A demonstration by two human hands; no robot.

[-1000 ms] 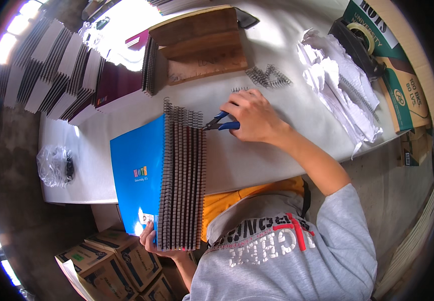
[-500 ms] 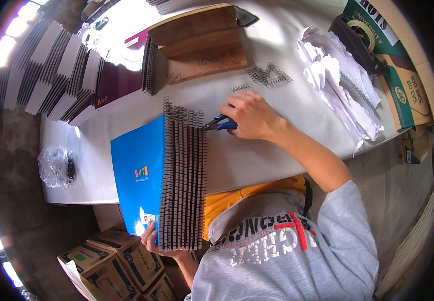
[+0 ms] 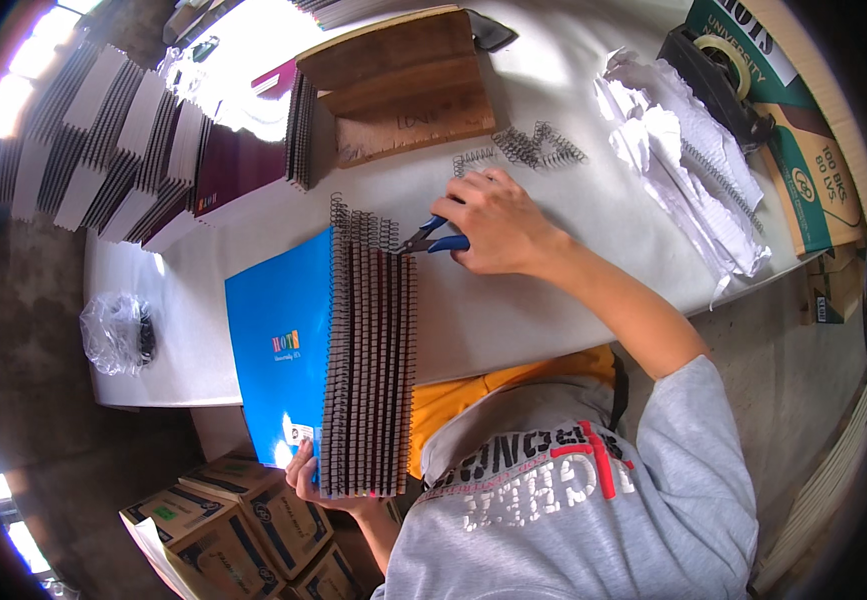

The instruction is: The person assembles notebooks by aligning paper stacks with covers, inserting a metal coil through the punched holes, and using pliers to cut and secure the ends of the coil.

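A stack of spiral notebooks with a blue front cover stands on edge at the table's front, coil spines side by side and turned to the right. My left hand grips its near lower end, thumb and fingers around the cover. My right hand is closed on blue-handled wire cutters, whose jaws sit at the far end of the spines. Long coil ends stick out past the spines there, left of the jaws. Beyond my right hand lie a loose coil piece and a tangle of coil offcuts.
An open wooden box stands at the back, beside maroon notebooks and stacked notebooks. Crumpled white paper and a tape dispenser are at right. Clear plastic lies at left; cardboard boxes are below.
The cutters have shifted slightly left along the row of coil ends. At the right of the row, fewer long ends stick out. More of the loose coil piece shows beyond my right hand.
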